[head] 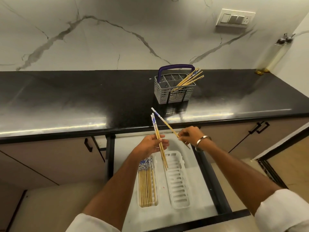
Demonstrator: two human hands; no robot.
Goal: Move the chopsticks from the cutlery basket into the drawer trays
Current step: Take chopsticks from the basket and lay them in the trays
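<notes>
A person stood at a black countertop backed by a white marble wall, looking down into an open drawer below the counter edge.

At the left of the drawer lay a white tray filled with a row of wooden chopsticks, their blue-and-white patterned ends pointing toward the counter. Just above it, the left hand was closed around a pair of chopsticks, thumb pressed across them, patterned ends up and plain tips hanging down over the gap between the two trays.

To its right lay a second white tray with a slotted floor, holding nothing visible. Above its far end, the right hand pinched a single chopstick between thumb and fingertips, the other fingers loosely curled; the stick slanted up and left, its patterned end near the tops of the left hand's pair. A metal bangle circled the right wrist.

Farther back on the countertop, right of centre, stood a grey cutlery basket with a purple handle. Several more chopsticks leaned out of its right-hand compartment toward the right.

High on the wall at right sat a switch plate, and two clear bottles stood in the far right corner.
</notes>
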